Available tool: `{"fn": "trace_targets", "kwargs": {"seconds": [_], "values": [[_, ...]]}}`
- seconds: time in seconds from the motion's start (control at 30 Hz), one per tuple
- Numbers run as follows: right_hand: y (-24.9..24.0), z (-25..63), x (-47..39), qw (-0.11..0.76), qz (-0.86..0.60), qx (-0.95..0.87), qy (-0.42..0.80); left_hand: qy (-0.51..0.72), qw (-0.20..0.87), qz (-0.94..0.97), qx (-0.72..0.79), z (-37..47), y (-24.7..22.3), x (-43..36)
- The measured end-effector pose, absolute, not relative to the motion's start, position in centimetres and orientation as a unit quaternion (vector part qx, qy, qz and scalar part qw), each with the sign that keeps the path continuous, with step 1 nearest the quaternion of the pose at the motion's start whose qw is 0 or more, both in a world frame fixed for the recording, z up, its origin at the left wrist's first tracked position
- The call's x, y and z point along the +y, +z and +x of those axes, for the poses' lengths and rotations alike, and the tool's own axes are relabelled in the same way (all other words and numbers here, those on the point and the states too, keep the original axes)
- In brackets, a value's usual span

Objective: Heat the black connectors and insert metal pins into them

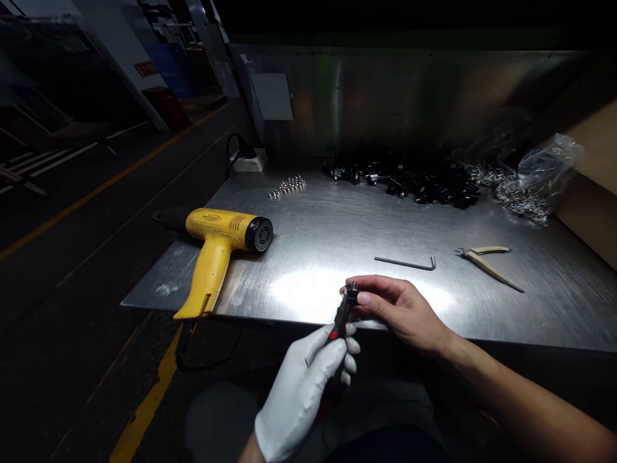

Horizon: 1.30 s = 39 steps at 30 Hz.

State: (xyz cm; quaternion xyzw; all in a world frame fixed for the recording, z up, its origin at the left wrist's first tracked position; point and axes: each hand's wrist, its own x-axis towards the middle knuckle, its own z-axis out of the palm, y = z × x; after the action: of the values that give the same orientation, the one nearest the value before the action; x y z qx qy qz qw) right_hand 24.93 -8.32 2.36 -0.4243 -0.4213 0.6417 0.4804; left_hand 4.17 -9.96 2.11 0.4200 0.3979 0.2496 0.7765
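Note:
My left hand (pixel 308 379), in a white glove, is closed around the handles of dark pliers with red accents (pixel 341 316). The jaws of the pliers point up and meet a small black part with a metal fitting (pixel 353 290). My bare right hand (pixel 400 308) pinches that part between thumb and fingers, just above the table's front edge. Whether the jaws grip the part or only touch it, I cannot tell. Beyond my right hand lies an L-shaped hex key (pixel 405 262). Cream-handled pliers (pixel 489 260) rest farther right with their handles spread.
A yellow heat gun (pixel 216 238) lies at the left of the metal table (pixel 318 238). Small metal fittings (pixel 288 186) sit near the back, beside a heap of black parts (pixel 419 183). Plastic bags of metal pieces (pixel 535 183) stand back right. A power strip (pixel 249 159) is back left.

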Motion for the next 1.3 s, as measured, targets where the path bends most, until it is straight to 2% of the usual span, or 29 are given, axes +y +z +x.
{"fn": "trace_targets", "kwargs": {"seconds": [0.37,0.63,0.93,1.3], "values": [[2.6,24.5,-8.5,0.492,-0.427,-0.431,0.624,0.262,0.759,0.439,0.404,4.3,1.9,-10.3],[2.4,24.3,-8.6,0.489,-0.426,-0.438,0.623,0.280,0.789,0.408,0.363,4.0,2.0,-10.5],[3.0,24.8,-8.5,0.452,-0.412,-0.483,0.626,0.262,0.855,0.314,0.320,3.8,1.8,-10.7],[4.4,26.3,-7.8,0.392,-0.422,-0.562,0.593,0.218,0.806,0.410,0.367,3.5,1.6,-10.6]]}}
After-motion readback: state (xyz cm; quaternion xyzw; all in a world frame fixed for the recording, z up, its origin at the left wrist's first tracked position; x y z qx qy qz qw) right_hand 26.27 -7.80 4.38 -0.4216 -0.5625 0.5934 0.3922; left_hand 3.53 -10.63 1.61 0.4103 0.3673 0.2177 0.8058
